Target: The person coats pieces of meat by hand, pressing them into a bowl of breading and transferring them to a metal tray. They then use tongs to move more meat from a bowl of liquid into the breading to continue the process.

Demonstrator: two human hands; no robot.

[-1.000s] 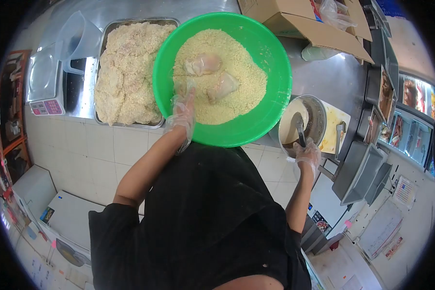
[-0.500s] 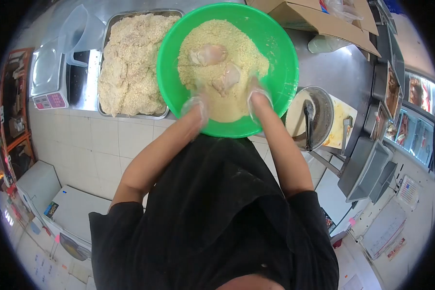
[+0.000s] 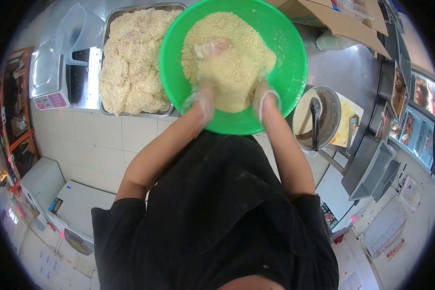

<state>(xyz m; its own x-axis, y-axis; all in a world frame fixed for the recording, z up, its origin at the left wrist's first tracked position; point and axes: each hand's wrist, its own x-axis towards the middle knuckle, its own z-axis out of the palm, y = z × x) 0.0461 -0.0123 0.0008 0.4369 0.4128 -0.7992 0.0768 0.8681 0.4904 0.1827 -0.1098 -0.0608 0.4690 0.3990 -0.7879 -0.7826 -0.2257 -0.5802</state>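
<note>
A big green bowl (image 3: 293,63) holds pale yellow breadcrumbs (image 3: 224,24). One raw chicken piece (image 3: 214,47) lies partly bare on the crumbs, and a heap of crumbs rises in front of it. My left hand (image 3: 204,92), in a clear plastic glove, is at the near left of the heap. At its near right is my right hand (image 3: 264,94), gloved the same way. Both hands are in the crumbs, their fingers blurred and partly buried, so I cannot see what they grip. A second chicken piece is hidden from view.
Left of the bowl stands a metal tray (image 3: 101,92) piled with crumb-coated pieces (image 3: 137,58). Farther left are a scale (image 3: 50,79) and a clear plastic jug (image 3: 75,29). On the right are a pot (image 3: 334,113) with black-handled tongs (image 3: 315,123) and a cardboard box (image 3: 333,24).
Both hands have pushed crumbs inward and up into a heap. The nearer chicken piece, bare before, is now covered. The farther piece still shows.
</note>
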